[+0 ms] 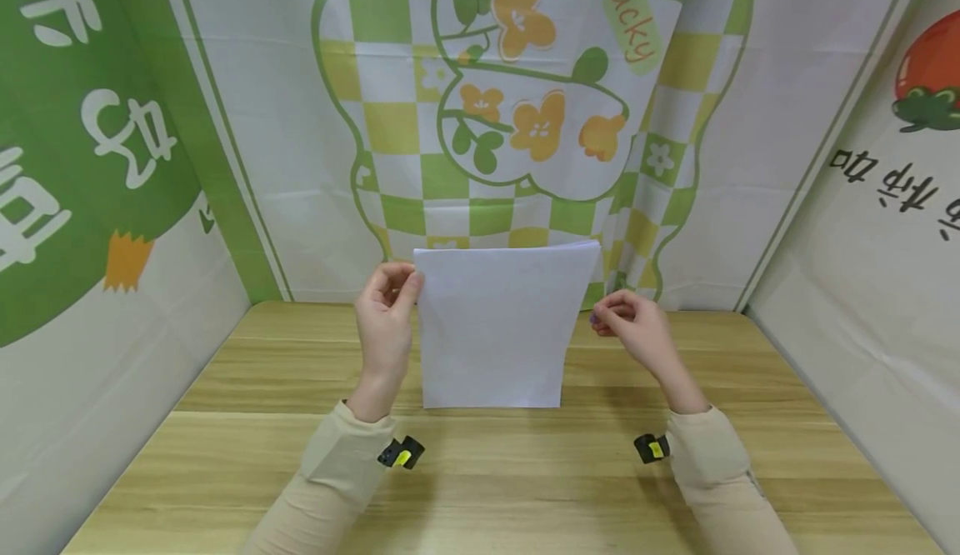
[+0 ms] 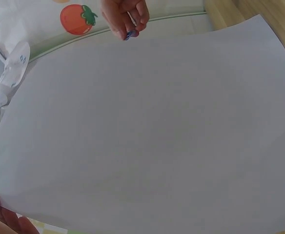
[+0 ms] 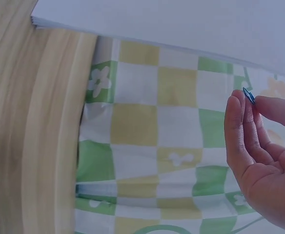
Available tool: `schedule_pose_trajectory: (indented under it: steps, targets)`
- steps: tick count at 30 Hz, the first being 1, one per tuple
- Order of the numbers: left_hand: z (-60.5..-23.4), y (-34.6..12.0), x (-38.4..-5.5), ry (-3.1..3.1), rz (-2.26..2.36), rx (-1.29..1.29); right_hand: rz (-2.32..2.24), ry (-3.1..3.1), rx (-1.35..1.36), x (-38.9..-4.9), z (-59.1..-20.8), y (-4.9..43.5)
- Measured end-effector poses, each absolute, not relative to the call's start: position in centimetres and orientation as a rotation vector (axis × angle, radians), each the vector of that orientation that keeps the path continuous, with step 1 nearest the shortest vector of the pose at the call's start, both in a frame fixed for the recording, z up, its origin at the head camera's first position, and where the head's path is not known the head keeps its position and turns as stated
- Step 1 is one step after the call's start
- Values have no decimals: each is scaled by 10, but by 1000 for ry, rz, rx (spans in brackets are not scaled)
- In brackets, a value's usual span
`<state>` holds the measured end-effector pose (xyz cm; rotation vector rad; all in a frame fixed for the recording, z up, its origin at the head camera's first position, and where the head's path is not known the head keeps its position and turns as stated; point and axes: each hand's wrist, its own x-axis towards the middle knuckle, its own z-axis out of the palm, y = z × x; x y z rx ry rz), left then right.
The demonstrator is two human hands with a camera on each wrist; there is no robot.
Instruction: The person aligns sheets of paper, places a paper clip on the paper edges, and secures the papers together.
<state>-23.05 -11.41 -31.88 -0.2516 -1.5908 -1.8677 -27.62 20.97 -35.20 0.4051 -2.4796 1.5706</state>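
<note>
Several white sheets of paper [image 1: 495, 330] stand upright in a stack, with the lower edge at the wooden table. My left hand [image 1: 386, 313] pinches the stack near its upper left corner between thumb and fingers. To the right of the paper and apart from it, my right hand [image 1: 637, 330] holds a small blue paper clip [image 3: 249, 95] between thumb and fingertips. In the right wrist view the layered sheet edges show at one corner of the stack. The sheets fill most of the left wrist view.
Under the paper lies a wooden table [image 1: 495, 480]. A checkered, flower-printed curtain [image 1: 390, 130] hangs behind its far edge. Printed cloth walls stand on the left [image 1: 90, 163] and right [image 1: 862, 247]. Both sleeves carry a small black wrist device.
</note>
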Motion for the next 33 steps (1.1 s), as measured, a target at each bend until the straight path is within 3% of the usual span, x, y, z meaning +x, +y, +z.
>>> schedule_pose_trajectory:
  steps: [33]
  targets:
    - [-317, -111, -229, -1599, -1877, -232, 1562, -2358, 553, -233, -298, 175]
